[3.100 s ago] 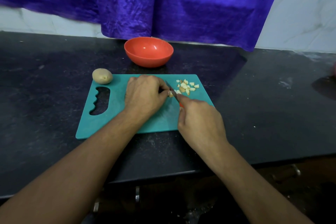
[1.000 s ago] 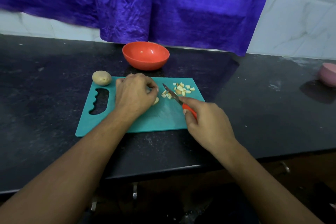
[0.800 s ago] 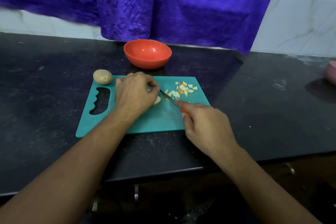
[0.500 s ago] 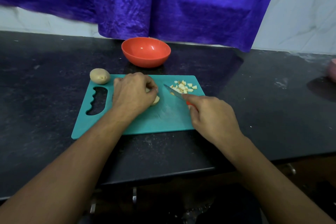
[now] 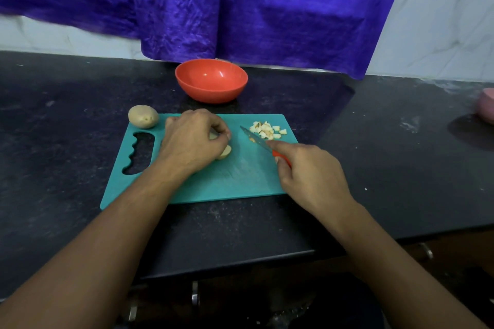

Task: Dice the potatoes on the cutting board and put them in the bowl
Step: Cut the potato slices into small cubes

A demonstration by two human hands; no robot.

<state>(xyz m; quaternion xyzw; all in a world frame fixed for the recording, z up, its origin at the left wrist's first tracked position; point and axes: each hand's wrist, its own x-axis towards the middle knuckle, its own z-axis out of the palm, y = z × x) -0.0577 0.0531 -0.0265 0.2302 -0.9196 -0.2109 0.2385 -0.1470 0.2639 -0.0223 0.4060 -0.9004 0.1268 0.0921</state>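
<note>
Black worktop [image 5: 374,141] carries an orange bowl [image 5: 211,80], its inside bare, just behind a teal cutting board [image 5: 240,176]. On the board the left hand [image 5: 192,141] curls over a cut potato piece [image 5: 224,152]. The right hand [image 5: 310,173] grips a red-handled knife [image 5: 256,139] beside a pile of diced potato [image 5: 267,129], a whole potato [image 5: 143,116] sits at the far-left corner, and something pink [image 5: 487,105], perhaps another bowl, is cropped at right.

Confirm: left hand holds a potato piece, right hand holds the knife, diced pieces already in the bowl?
Wrong on one point: the head view shows the diced pieces piled on the cutting board, not in the bowl, which looks empty. The left hand does hold the potato piece, the right hand the knife.
</note>
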